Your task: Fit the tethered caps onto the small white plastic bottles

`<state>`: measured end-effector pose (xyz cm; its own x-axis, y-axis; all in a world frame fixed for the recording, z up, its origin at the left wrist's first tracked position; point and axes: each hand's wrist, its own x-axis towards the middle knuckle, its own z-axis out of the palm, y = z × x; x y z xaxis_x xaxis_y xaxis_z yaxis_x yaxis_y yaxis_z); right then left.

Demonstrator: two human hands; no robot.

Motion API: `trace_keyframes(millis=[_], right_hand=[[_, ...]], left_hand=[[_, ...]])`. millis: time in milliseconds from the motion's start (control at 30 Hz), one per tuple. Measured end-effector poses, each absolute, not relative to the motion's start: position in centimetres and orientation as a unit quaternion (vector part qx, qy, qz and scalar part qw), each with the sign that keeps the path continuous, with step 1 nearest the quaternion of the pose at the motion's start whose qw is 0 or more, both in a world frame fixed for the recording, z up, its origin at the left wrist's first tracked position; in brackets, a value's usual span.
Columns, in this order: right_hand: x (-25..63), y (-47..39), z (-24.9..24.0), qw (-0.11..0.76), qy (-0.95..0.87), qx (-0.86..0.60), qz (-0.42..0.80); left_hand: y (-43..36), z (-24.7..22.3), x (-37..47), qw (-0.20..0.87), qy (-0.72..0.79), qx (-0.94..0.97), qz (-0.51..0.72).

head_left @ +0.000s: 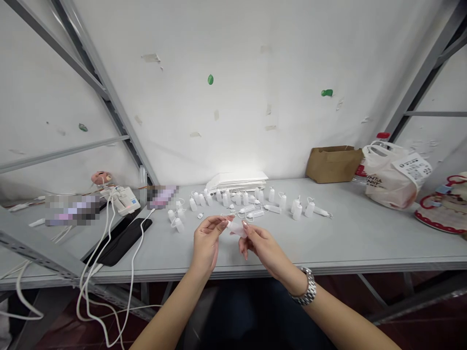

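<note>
Between my two hands, above the front part of the grey shelf [350,233], is a small white squeeze bottle [237,228], lying nearly sideways. My left hand [209,238] pinches its cap end with thumb and fingers. At the other end, my right hand [260,240] grips the base between thumb and forefinger. Beyond my hands, several similar bottles stand in loose rows, such as an upright bottle [193,204] on the left and another bottle [297,211] on the right. A few lie flat, among them a fallen bottle [272,209]. A loose small cap [200,216] rests nearby.
A stack of white sheets [239,181] lies against the wall. On the right are a brown cardboard box [332,165], a plastic bag [390,180] and a red-edged patterned item [443,209]. A power strip [125,200], white cables and a black pouch [122,243] occupy the left.
</note>
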<state>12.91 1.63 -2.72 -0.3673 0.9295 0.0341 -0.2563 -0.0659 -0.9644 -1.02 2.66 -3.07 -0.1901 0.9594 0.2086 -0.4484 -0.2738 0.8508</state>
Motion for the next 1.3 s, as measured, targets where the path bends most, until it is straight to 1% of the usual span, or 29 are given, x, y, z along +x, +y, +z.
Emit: trace_keyframes(millis=[100, 200, 267, 400, 467, 533, 633, 700, 767, 867, 1000, 1067, 1100, 1167, 1233, 1300], right_hand=[[12.6, 1.7, -3.3, 0.507, -0.558, -0.362, 0.548], [12.7, 1.6, -3.3, 0.514, -0.581, -0.389, 0.497], [12.9, 1.4, -2.9, 0.49, -0.57, -0.383, 0.537], [13.3, 1.3, -1.9, 0.394, -0.487, -0.327, 0.707], [13.3, 1.3, -1.8, 0.371, -0.479, -0.319, 0.729], [13.2, 1.3, -2.0, 0.396, -0.52, -0.337, 0.677], [12.9, 1.1, -2.6, 0.482, -0.588, -0.383, 0.525], [12.8, 1.0, -2.9, 0.508, -0.602, -0.398, 0.47], [12.9, 0.9, -2.8, 0.498, -0.593, -0.388, 0.5], [13.4, 0.9, -2.0, 0.454, -0.541, -0.331, 0.626], [14.4, 1.2, -1.2, 0.357, -0.454, -0.24, 0.78], [14.5, 1.4, -1.2, 0.324, -0.45, -0.23, 0.8], [14.5, 1.4, -1.3, 0.328, -0.466, -0.239, 0.786], [14.2, 1.3, -1.6, 0.382, -0.522, -0.281, 0.709], [13.8, 1.0, -2.0, 0.456, -0.579, -0.34, 0.584], [13.4, 0.6, -2.3, 0.503, -0.624, -0.379, 0.463]], left_hand=[[2.6, -3.2, -0.8, 0.508, 0.35, 0.368, 0.695], [2.6, -3.1, -0.9, 0.525, 0.352, 0.355, 0.689], [2.7, -3.0, -1.1, 0.542, 0.347, 0.353, 0.68], [2.8, -2.8, -1.6, 0.573, 0.337, 0.357, 0.656], [2.8, -2.7, -1.6, 0.572, 0.342, 0.359, 0.653], [2.8, -2.6, -1.6, 0.564, 0.353, 0.356, 0.656], [2.6, -2.6, -1.5, 0.56, 0.358, 0.342, 0.665], [2.5, -2.6, -1.4, 0.562, 0.353, 0.334, 0.669], [2.4, -2.5, -1.4, 0.561, 0.35, 0.334, 0.672], [2.3, -2.2, -1.4, 0.558, 0.346, 0.343, 0.672], [2.2, -1.8, -1.5, 0.558, 0.346, 0.367, 0.659], [2.1, -1.7, -1.6, 0.549, 0.349, 0.388, 0.653], [2.1, -1.7, -1.6, 0.544, 0.351, 0.395, 0.652], [2.1, -1.7, -1.6, 0.538, 0.356, 0.396, 0.653], [2.0, -1.8, -1.5, 0.538, 0.363, 0.389, 0.654], [1.9, -1.8, -1.5, 0.541, 0.367, 0.382, 0.653]])
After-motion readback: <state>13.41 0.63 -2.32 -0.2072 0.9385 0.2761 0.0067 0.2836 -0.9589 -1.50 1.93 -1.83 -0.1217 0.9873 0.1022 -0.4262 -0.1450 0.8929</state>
